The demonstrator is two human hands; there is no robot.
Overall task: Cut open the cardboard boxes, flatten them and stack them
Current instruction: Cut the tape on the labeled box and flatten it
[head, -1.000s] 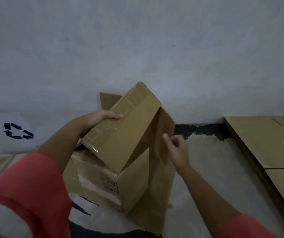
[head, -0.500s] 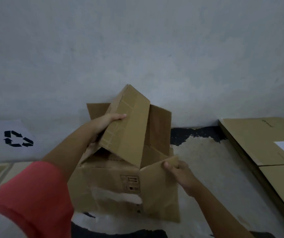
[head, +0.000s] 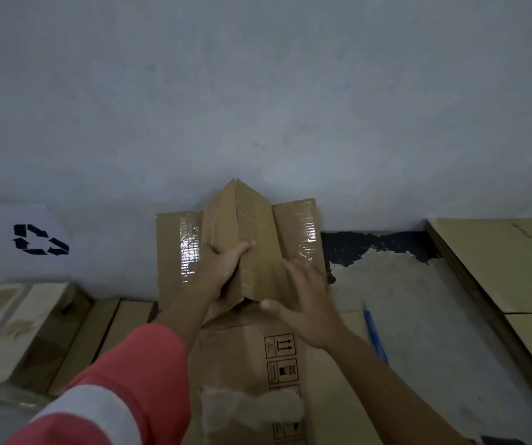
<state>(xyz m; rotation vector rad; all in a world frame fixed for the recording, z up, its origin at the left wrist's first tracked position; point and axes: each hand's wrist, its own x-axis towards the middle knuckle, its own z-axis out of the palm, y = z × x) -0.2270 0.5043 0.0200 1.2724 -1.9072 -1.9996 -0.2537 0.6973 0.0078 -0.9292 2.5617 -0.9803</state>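
Note:
A brown cardboard box [head: 258, 358] lies mostly collapsed on the floor in front of me, its taped flaps [head: 300, 232] spread toward the wall. One folded panel [head: 251, 226] still stands up as a ridge in the middle. My left hand [head: 226, 268] grips that ridge from the left, fingers curled over its crease. My right hand [head: 303, 303] lies with spread straight fingers on the cardboard just right of the ridge. A blue cutter or pen [head: 375, 335] lies on the floor beside the box's right edge.
A stack of flattened cardboard [head: 499, 268] lies at the right against the wall. Intact taped boxes [head: 23, 332] sit at the left. A white sheet with a black recycling symbol [head: 39, 239] leans on the grey wall [head: 258, 91].
The box went from standing half open to nearly flat on the floor. My right hand left the front flap and now presses the top; my left hand stayed on the raised panel.

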